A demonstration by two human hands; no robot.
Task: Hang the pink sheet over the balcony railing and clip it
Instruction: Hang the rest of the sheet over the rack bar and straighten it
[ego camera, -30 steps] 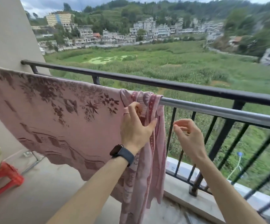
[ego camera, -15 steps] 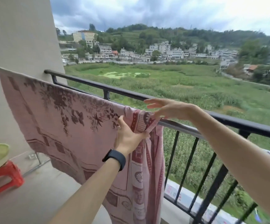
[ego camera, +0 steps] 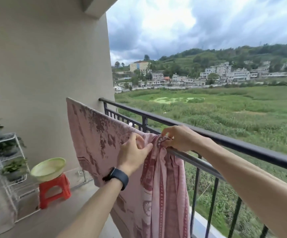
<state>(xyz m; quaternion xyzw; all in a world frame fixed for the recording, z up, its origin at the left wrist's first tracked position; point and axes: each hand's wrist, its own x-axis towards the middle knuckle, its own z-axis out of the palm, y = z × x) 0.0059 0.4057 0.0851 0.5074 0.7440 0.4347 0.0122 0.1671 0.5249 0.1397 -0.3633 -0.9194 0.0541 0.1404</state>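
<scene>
Pink sheet (ego camera: 105, 143) drapes over the railing (ego camera: 242, 146). Left hand (ego camera: 132, 153) and right hand (ego camera: 180, 138) each grip its bunched right edge.

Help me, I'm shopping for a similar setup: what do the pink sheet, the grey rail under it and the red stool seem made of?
The pink sheet: woven fabric, likely cotton; matte, soft folds, darker woven-in pattern. The grey rail: metal tube, probably steel; dull sheen. The red stool: moulded plastic; smooth, one uniform colour.
</scene>
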